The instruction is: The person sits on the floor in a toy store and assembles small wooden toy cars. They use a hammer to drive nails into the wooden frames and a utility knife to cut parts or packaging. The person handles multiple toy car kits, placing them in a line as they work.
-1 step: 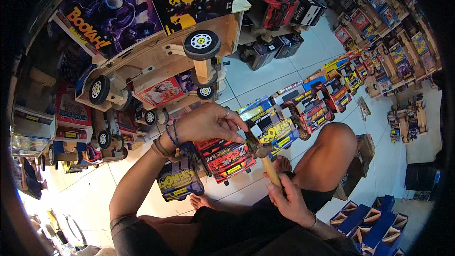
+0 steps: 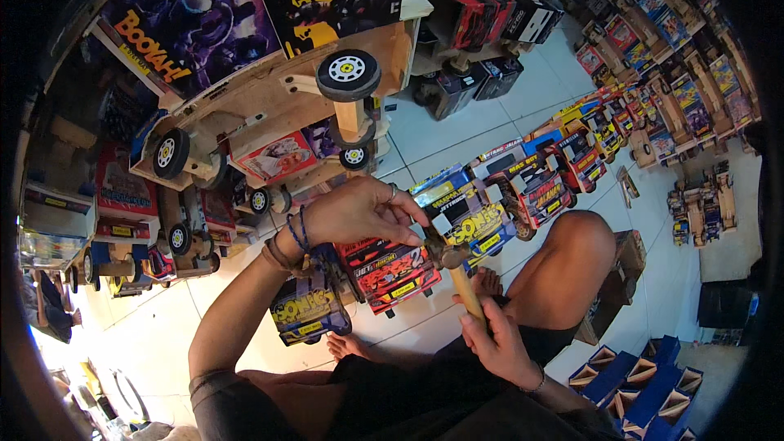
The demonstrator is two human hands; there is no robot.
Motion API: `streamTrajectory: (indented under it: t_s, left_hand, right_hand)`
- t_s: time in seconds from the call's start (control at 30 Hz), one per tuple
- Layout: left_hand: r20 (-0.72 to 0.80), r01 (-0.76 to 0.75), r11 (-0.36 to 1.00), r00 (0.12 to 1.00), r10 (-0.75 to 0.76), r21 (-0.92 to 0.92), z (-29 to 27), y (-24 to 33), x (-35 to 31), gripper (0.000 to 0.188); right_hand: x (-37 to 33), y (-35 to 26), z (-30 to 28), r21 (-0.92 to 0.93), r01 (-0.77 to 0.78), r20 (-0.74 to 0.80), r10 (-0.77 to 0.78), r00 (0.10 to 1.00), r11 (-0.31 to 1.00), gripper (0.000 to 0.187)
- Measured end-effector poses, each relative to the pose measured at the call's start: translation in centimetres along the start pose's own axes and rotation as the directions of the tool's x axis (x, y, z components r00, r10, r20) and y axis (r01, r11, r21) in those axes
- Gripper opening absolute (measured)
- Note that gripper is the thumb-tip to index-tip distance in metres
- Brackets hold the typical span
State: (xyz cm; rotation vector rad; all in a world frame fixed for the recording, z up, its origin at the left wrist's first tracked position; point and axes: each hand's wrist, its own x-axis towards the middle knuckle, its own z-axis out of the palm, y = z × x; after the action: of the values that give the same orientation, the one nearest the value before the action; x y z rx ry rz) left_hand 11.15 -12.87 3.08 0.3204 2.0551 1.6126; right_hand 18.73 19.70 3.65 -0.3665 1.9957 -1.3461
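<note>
My right hand [image 2: 502, 345] is closed round the wooden handle of a hammer [image 2: 467, 292], whose metal head points up and away from me. My left hand [image 2: 371, 212], with bracelets at the wrist, is bent in a pinch beside the hammer head. What lies between its fingertips is too small and dark to make out. Below and beyond that hand, a red toy truck [image 2: 396, 278] stands by a blue and yellow toy truck [image 2: 482, 229]. Another blue toy truck with yellow lettering [image 2: 310, 310] sits nearer, under my left forearm.
More toy trucks [image 2: 539, 192] continue the row to the far right. Large wooden truck bodies with black wheels [image 2: 349, 75] are stacked at the left. Several blue wooden boxes [image 2: 629, 384] lie at the lower right. My bent knee [image 2: 572, 269] rises beside the row over a white tiled floor [image 2: 408, 331].
</note>
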Motion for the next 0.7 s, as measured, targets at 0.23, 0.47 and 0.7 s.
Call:
streamTrajectory:
  t_s: [0.23,0.47,0.7]
  left_hand:
    - [-0.005,0.016,0.997,1.0,-0.016,0.069,0.0,-0.1,0.2,0.037]
    - [0.012,0.023,0.999,1.0,-0.022,-0.03,-0.5,-0.3,0.5,0.038]
    - [0.003,0.035,0.998,0.999,-0.035,-0.047,-0.3,-0.4,0.6,0.036]
  right_hand:
    - [1.0,0.1,0.2,0.012,0.018,-0.008,-0.018,1.0,1.0,0.032]
    - [1.0,0.6,0.1,-0.009,-0.012,-0.007,0.012,1.0,1.0,0.03]
    - [0.5,0.8,-0.7,-0.082,0.079,-0.087,-0.086,0.992,0.993,0.033]
